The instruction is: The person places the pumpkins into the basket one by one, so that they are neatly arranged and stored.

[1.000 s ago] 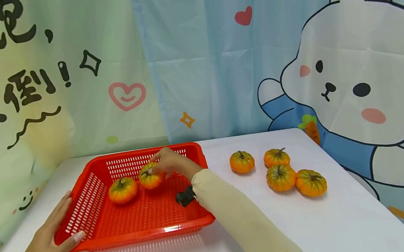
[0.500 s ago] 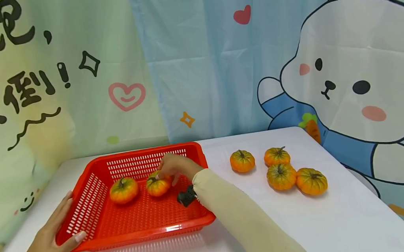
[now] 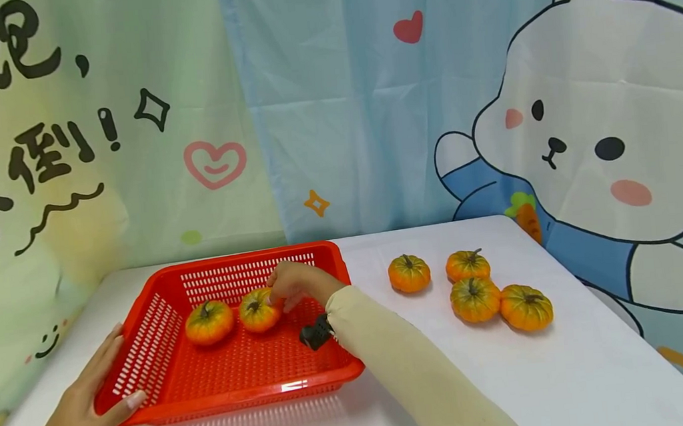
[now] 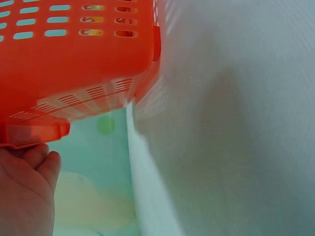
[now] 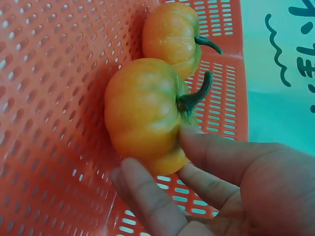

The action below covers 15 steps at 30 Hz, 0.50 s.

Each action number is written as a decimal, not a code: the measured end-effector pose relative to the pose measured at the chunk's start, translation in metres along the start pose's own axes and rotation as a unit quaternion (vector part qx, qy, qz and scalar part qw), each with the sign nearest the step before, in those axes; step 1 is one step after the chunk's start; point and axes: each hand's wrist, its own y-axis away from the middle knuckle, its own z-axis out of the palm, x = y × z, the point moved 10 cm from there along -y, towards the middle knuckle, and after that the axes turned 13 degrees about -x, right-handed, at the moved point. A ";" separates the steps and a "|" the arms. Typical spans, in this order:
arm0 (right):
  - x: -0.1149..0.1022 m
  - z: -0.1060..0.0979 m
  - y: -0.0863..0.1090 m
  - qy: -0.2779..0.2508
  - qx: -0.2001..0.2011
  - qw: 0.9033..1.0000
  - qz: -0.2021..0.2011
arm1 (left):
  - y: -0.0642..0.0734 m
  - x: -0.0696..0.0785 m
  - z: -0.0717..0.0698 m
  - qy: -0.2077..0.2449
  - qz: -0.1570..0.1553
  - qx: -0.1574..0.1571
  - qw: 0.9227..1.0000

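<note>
Your bare left hand (image 4: 24, 191) touches the rim of the red, slotted plastic basket (image 4: 93, 59); beside it show a white tabletop (image 4: 275, 108) and pale green backdrop (image 4: 91, 155).

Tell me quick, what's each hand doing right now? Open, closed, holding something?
Left hand: holding the red basket by its edge.
Right hand: holding a pumpkin inside the basket.

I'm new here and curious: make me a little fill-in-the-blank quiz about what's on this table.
The basket is coloured ____.
The pumpkins inside it number ____.
Outside it, on the table, the number of pumpkins is ____.
The hand touching a pumpkin is the person's ____ one.

Missing words: red; two; four; right.
</note>
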 end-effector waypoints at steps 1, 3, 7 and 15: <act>0.000 0.000 0.000 0.005 0.003 1.000 0.002 | 0.000 0.000 0.000 0.001 0.000 0.000 1.000; 0.000 -0.001 0.000 0.015 0.009 1.000 0.005 | 0.000 0.000 0.000 0.002 0.000 0.000 1.000; 0.002 0.000 0.000 0.021 0.010 1.000 0.009 | 0.000 0.000 0.000 0.004 -0.001 0.001 1.000; -0.001 0.006 -0.002 -0.017 -0.014 1.000 -0.019 | 0.000 -0.002 0.000 -0.002 -0.012 -0.003 1.000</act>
